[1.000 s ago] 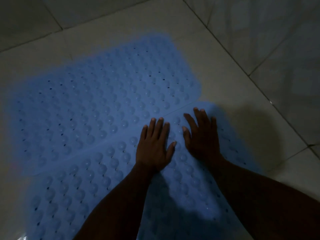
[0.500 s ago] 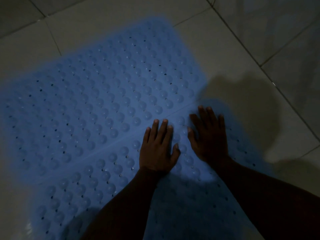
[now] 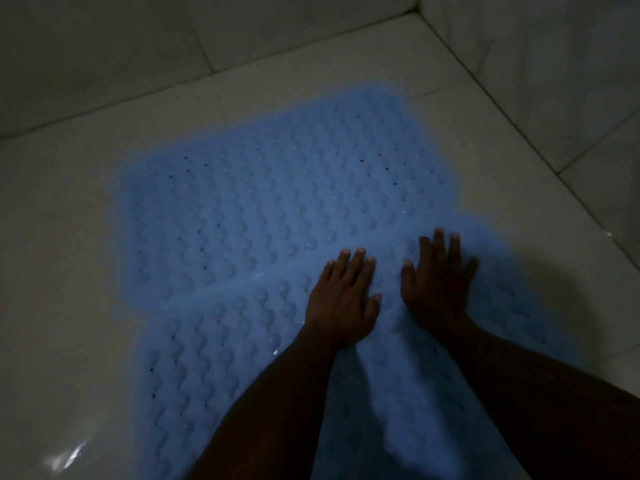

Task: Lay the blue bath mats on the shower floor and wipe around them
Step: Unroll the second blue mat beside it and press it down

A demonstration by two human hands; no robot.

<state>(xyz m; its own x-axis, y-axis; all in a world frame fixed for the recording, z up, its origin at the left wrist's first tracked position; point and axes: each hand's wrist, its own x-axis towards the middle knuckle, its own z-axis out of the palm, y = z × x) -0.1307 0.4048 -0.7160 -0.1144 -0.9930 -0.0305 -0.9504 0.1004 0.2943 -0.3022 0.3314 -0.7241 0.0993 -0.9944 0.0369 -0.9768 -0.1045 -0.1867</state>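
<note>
1. Now the left hand (image 3: 343,299) and right hand (image 3: 438,282) press flat, fingers straight, on the near blue mat (image 3: 214,358).
2. The far blue mat (image 3: 277,188) adjoins it on the shower floor (image 3: 69,237).

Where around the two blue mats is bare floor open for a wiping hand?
Bare floor is widest left of both mats. A narrower strip runs between the far mat and the back wall; another lies between the mats' right edges and the right wall. Crowded: the seam, where the left hand and right hand press flat on the near mat.
</note>
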